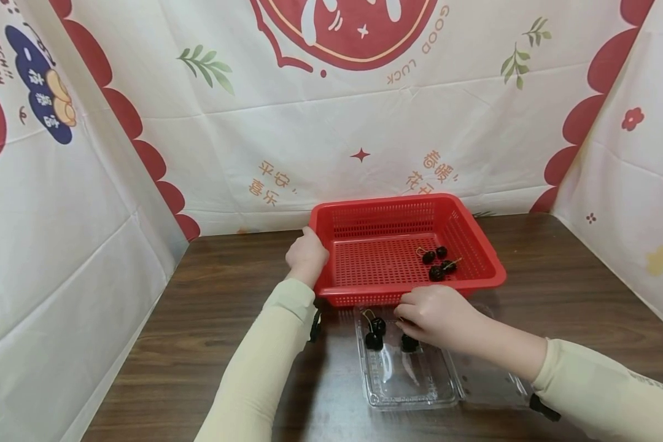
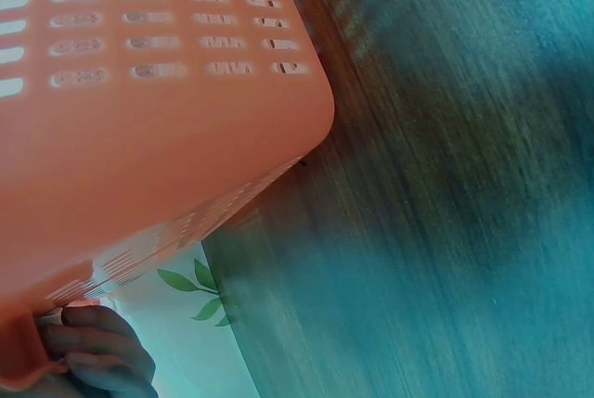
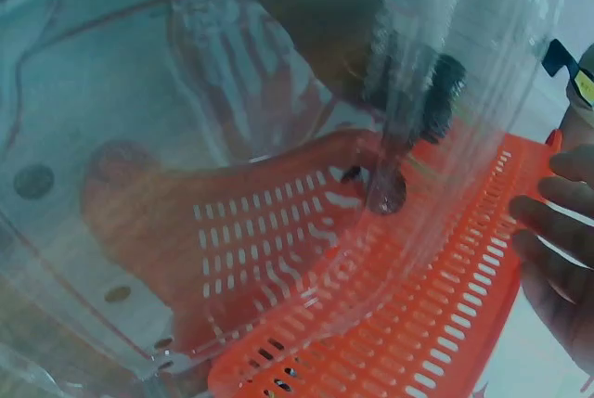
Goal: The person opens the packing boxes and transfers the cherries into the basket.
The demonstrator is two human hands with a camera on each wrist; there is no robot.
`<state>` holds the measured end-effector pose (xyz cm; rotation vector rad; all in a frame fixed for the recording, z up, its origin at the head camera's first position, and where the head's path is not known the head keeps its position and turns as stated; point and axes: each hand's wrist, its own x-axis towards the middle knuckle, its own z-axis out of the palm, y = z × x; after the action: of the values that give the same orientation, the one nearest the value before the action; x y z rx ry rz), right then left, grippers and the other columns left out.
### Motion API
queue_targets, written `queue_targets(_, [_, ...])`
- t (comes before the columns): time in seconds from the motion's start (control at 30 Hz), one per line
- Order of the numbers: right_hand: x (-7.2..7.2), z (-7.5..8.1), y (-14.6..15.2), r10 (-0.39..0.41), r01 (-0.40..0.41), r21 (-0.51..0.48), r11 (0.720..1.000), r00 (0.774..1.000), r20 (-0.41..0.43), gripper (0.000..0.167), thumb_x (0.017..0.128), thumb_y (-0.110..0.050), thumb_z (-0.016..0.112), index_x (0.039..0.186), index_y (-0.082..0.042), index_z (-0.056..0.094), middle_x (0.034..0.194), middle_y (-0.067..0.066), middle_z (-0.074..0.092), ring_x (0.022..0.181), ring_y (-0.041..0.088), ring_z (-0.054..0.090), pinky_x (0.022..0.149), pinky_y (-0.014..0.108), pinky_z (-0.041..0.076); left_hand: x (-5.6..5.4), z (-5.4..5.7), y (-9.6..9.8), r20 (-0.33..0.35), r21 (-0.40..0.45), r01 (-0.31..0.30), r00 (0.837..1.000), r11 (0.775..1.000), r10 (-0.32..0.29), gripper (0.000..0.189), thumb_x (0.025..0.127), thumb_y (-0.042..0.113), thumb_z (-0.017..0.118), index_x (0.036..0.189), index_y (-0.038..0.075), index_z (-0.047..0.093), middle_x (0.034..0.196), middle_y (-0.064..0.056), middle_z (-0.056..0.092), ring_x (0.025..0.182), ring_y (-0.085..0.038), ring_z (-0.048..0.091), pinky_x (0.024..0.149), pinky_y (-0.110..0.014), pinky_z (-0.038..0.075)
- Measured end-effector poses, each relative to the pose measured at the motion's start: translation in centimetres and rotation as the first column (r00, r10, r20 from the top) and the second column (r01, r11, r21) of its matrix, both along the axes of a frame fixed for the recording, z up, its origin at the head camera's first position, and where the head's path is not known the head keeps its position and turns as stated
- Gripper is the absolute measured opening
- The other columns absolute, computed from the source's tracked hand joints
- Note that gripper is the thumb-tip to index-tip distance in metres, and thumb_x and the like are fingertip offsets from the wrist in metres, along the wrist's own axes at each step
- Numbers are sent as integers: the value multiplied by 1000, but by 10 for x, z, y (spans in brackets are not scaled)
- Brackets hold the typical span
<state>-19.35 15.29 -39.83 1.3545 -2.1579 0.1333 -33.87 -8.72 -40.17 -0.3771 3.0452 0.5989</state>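
Basket [image 1: 370,261], rectangular and of red perforated plastic, on the brown wood-grain desk [image 1: 226,319] beside its far edge, nearer the far-right corner; four dark, glossy, stemmed cherries [image 1: 436,273] lie toward its right end. Left hand [image 1: 307,255]: fingers curled over the basket's left rim, gripping it. Right hand [image 1: 439,313]: fingers pointing down, loosely bent, apparently holding nothing, above the clear plastic hinged container [image 1: 389,393] on the basket's near side. Within the container, a cherry pair [image 1: 374,339] occupies the far-left corner; at least one further cherry [image 1: 409,344] lies below the fingers, partly hidden. Probable faults: a tug on the rim could push the basket into the container; a snagged stem could drag fruit out; the low right forearm [image 1: 511,353] could catch the open lid [image 1: 486,380], shifting the light container
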Motion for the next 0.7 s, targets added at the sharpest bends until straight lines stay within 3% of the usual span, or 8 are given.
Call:
queue_targets(0.2, [5, -6, -1, -114, 91, 203, 975, 988, 104, 20, 73, -20, 81, 69, -19, 61, 62, -9, 47, 56, 10, 51, 50, 27, 42, 4, 2, -1, -7, 9, 3, 1000, 1000, -3, 48, 89, 23, 63, 130, 6, 44, 98, -14, 65, 85, -26, 64, 70, -45, 53])
queue_targets(0.53, [5, -12, -4, -200, 136, 320, 938, 964, 177, 20, 75, -27, 80, 71, -20, 62, 65, -8, 48, 54, 10, 48, 46, 30, 40, 6, 2, 0, -14, 9, 0, 1000, 1000, 0, 48, 89, 23, 64, 130, 6, 45, 99, -13, 64, 84, -26, 63, 70, -44, 53])
queue_targets(0.7, [3, -16, -7, -242, 171, 343, 924, 954, 176, 21, 76, -29, 80, 70, -19, 61, 64, -7, 47, 52, 11, 47, 45, 31, 40, 6, 3, 1, -22, 0, -5, 1000, 1000, 5, 49, 89, 22, 64, 131, 5, 45, 100, -14, 65, 86, -26, 64, 70, -45, 52])
